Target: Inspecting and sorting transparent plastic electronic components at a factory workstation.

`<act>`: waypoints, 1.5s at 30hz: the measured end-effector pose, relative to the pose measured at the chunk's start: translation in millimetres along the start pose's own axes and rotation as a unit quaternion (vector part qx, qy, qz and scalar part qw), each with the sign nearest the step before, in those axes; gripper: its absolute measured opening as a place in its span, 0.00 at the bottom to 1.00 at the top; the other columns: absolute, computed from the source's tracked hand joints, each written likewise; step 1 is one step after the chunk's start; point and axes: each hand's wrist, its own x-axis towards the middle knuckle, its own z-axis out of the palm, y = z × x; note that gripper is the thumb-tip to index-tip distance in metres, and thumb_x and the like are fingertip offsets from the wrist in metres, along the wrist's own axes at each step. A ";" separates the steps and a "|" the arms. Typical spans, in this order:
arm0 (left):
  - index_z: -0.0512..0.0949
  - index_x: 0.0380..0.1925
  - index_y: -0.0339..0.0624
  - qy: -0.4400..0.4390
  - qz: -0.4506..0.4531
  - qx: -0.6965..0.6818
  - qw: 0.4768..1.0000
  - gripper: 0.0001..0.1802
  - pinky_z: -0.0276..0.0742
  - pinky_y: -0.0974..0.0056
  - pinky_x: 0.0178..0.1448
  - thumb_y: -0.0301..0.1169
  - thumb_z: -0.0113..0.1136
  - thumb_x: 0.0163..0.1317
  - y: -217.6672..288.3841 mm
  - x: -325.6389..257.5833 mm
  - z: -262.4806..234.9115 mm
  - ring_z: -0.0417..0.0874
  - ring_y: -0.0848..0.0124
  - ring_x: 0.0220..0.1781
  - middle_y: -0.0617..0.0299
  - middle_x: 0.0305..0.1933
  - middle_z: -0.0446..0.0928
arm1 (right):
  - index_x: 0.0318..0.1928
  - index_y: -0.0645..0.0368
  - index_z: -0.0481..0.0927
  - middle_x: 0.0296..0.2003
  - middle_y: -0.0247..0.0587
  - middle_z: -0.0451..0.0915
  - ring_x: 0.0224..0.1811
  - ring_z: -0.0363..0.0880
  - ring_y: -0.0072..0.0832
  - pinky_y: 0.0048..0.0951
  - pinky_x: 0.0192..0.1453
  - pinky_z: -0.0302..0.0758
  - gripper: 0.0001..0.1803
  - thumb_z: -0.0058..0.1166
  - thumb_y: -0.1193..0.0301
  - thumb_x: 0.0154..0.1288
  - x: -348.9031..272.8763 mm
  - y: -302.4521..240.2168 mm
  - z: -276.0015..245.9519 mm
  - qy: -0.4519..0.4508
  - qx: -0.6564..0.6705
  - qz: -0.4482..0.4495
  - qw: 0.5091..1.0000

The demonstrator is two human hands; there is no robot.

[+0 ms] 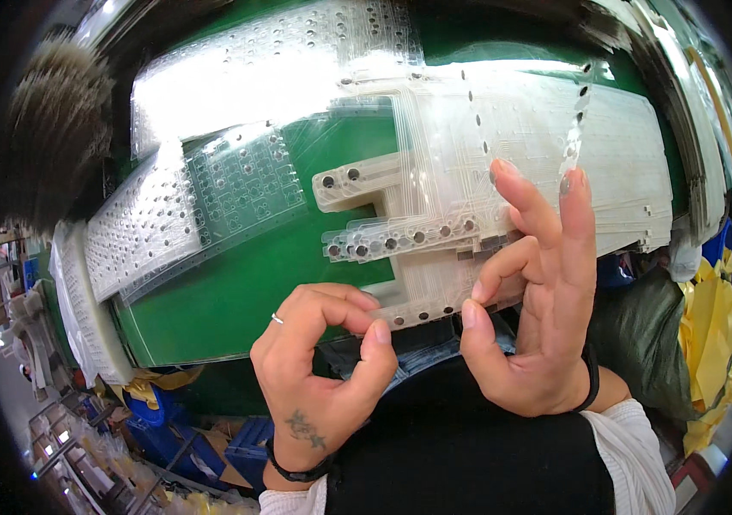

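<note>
In front of me lies a stack of thin translucent plastic sheets (555,146) with fine printed lines, narrow tails and rows of dark holes. My left hand (319,352), with a ring and a dark wristband, pinches the left end of its nearest strip (422,316) between thumb and forefinger. Farther right along that strip, my right hand (546,330) has thumb and forefinger closed at the sheet's near edge. Its other fingers are raised above the sheets. Two more tails with holes, an upper tail (353,180) and a middle tail (400,240), point left.
Under the sheets is a green table top (211,318). Clear perforated sheets (246,86) lie at the far left, reflecting glare. A white stack (87,300) stands at the left edge. Yellow sheeting (709,330) and a dark bag (641,335) are at the right; blue bins (169,446) sit below left.
</note>
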 end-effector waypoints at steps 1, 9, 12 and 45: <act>0.71 0.25 0.35 0.000 -0.002 0.000 1.000 0.06 0.70 0.67 0.50 0.20 0.60 0.51 -0.8 0.7 0.7 0.77 0.69 0.40 0.56 0.34 0.76 | 0.71 0.67 0.32 0.66 0.62 0.58 0.29 0.69 0.16 0.18 0.52 0.68 0.54 0.50 0.85 0.46 0.2 -0.1 -0.4 -0.003 -0.001 0.001 1.000; 0.74 0.21 0.38 0.045 0.035 0.026 0.998 0.06 0.73 0.69 0.38 0.20 0.63 0.44 -3.0 3.7 3.9 0.80 0.68 0.31 0.57 0.28 0.79 | 0.71 0.67 0.33 0.65 0.62 0.58 0.31 0.68 0.15 0.12 0.40 0.70 0.53 0.50 0.86 0.47 0.6 0.0 -0.1 -0.011 0.004 0.009 1.000; 0.74 0.21 0.38 0.043 0.027 0.023 0.998 0.06 0.73 0.68 0.38 0.20 0.63 0.44 -2.0 3.5 3.9 0.80 0.67 0.31 0.57 0.28 0.79 | 0.71 0.67 0.34 0.65 0.62 0.58 0.31 0.68 0.15 0.12 0.39 0.70 0.52 0.49 0.86 0.47 1.1 -0.5 -1.1 -0.023 -0.011 0.000 1.000; 0.77 0.31 0.38 -0.035 0.218 0.169 0.961 0.15 0.73 0.66 0.44 0.24 0.70 0.40 8.0 7.8 -3.3 0.75 0.65 0.38 0.56 0.36 0.73 | 0.61 0.70 0.64 0.59 0.58 0.68 0.38 0.73 0.31 0.24 0.37 0.74 0.33 0.52 0.91 0.51 -4.6 -1.8 -0.3 0.025 0.072 -0.056 0.996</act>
